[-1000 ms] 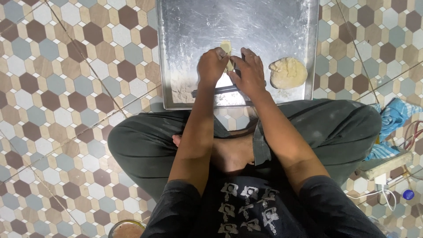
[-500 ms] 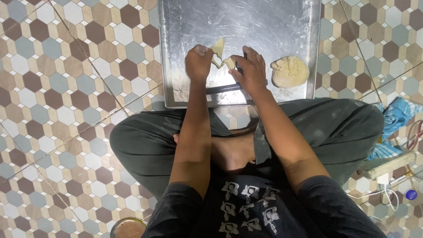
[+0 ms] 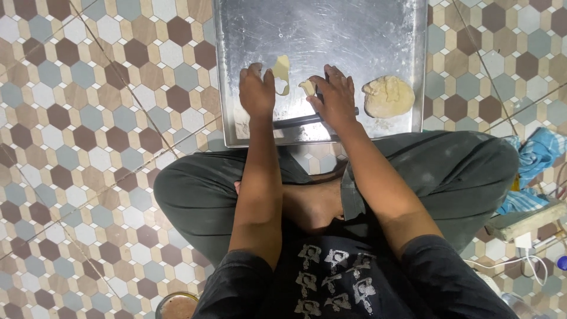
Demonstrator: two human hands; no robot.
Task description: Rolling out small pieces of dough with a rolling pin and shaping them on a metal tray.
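Note:
I sit cross-legged on a tiled floor before a large metal tray. My left hand pinches a thin, stretched piece of pale dough over the tray. My right hand holds a smaller piece of dough at its fingertips. A dark thin rod lies on the tray under my right hand. A bigger lump of dough rests on the tray to the right of my right hand.
Flour dusts the tray's near left corner. A blue cloth and a flat block lie at my right knee, with a white plug and cable. A round container stands at the bottom edge.
My hands were together on one piece of dough; they have moved apart, tearing it into two pieces, the left hand shifting left with the longer piece.

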